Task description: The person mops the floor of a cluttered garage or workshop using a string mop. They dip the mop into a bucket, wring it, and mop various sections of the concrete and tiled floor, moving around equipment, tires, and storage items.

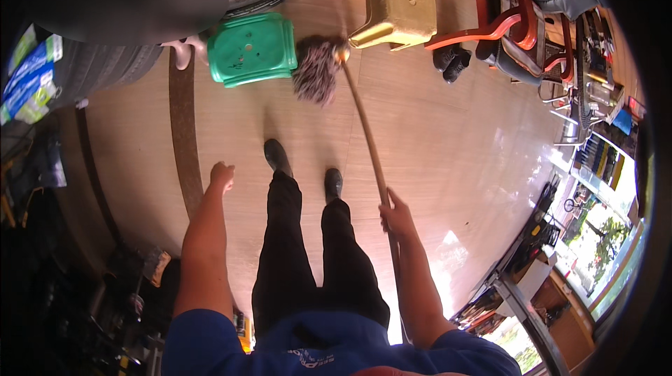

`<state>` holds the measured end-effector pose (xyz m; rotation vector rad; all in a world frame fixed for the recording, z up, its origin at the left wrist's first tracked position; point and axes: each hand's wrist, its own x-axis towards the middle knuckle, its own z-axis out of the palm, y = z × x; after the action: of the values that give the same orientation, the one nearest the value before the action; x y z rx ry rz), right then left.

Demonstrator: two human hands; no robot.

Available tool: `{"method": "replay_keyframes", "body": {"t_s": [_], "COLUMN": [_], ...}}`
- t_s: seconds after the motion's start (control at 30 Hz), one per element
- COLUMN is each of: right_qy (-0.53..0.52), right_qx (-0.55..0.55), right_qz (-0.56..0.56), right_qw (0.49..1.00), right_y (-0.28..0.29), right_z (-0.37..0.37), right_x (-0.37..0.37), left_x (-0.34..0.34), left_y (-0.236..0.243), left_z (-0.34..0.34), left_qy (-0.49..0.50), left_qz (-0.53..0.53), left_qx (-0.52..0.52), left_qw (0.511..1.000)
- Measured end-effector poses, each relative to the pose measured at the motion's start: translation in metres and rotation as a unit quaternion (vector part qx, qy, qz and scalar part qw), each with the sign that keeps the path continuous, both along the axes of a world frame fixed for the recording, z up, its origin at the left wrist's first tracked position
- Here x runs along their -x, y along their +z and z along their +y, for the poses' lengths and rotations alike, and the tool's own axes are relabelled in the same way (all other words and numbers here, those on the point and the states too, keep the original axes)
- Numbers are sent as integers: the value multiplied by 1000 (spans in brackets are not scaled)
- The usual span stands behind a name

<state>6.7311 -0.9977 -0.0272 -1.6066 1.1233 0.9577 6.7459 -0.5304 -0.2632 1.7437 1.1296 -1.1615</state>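
Note:
My right hand (397,216) is wrapped round the long wooden handle of a mop (369,131). The handle slants away from me to the shaggy greyish-purple mop head (316,72), which rests on the floor. That head lies between a green plastic stool (252,51) and a yellowish plastic stool (397,6), close against the green one. Out in front of me on the left, my left hand (222,176) hangs in the air with its fingers curled in, and I see nothing in it.
Tyres (105,68) stand at the far left. Black shoes (452,62) lie by red-framed chairs (518,23) at the far right. A dark strip (183,124) runs along the wood-look floor (448,145). Crowded shelves (602,107) line the right side, and dark clutter fills the lower left.

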Motion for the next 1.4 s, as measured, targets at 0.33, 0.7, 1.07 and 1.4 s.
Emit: {"method": "replay_keyframes", "body": {"t_s": [0.33,0.7,1.07,1.4], "right_qy": [-62,-38,-24,49], "right_qx": [-55,-40,7,-52], "right_qz": [-112,-109,-32,-204], "right_qw": [990,993,999,976], "right_y": [-123,-161,-92,-203], "right_z": [63,73,47,63], "right_x": [-204,-261,-108,-364], "left_x": [-277,-266,-280,-255], "left_y": [-110,-166,-149,-148], "left_z": [-25,-63,-67,-68], "left_qy": [-430,-445,-442,-446], "left_qz": [-348,-277,-288,-353], "left_qx": [-73,-141,-162,-182], "left_qw": [830,840,834,802]}}
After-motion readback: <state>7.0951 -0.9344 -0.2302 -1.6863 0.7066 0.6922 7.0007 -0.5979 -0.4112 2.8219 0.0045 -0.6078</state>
